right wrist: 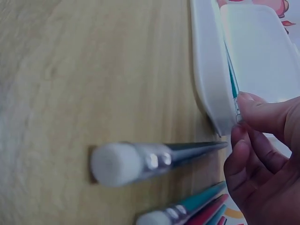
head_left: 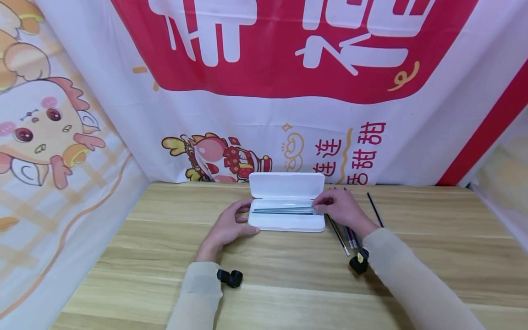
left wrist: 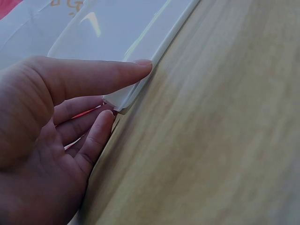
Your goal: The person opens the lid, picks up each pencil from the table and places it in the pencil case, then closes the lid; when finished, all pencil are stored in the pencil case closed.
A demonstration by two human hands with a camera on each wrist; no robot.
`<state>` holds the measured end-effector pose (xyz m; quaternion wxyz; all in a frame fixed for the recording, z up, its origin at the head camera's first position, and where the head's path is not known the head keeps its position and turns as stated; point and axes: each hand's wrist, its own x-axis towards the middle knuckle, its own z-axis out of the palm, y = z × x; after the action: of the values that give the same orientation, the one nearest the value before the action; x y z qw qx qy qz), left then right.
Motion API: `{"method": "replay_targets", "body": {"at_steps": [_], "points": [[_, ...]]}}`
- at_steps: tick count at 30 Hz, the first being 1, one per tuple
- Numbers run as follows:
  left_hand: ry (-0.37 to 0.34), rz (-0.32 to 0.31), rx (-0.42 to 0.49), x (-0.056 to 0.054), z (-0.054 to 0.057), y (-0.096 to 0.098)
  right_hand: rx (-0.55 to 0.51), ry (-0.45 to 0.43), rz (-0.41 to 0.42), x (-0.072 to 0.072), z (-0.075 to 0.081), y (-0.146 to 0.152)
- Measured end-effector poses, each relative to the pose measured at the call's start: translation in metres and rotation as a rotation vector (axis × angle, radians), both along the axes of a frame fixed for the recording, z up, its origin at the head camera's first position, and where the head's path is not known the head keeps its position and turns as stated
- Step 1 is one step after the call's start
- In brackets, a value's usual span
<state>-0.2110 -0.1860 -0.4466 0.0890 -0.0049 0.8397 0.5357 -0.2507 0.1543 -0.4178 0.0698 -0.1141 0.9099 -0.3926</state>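
A white pencil case [head_left: 286,224] stands on the table with its lid [head_left: 286,184] raised at the back. At its left end my left hand [head_left: 228,224] holds it, thumb along the front edge and fingers at the end and back corner. My right hand [head_left: 340,206] pinches a teal pencil [right wrist: 233,77] near its eraser end, over the case's right end. In the head view the held pencil slants slightly above another pencil [head_left: 284,213] lying in the case. The right hand's fingertips partly hide the eraser end.
Right of the case lies a black pencil [right wrist: 187,152] with a white eraser. Beside it are several coloured pencils [right wrist: 201,201], partly under the right hand. Another dark pencil [head_left: 374,207] lies farther right. A printed cloth [head_left: 272,114] hangs behind the wooden table [head_left: 288,275].
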Motion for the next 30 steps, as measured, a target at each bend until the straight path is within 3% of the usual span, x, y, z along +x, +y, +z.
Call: {"method": "replay_targets", "body": {"at_steps": [30], "points": [[0.001,-0.002,-0.004,-0.001,-0.001,0.001,0.059,0.080,-0.035,-0.001,-0.011,-0.010]]}}
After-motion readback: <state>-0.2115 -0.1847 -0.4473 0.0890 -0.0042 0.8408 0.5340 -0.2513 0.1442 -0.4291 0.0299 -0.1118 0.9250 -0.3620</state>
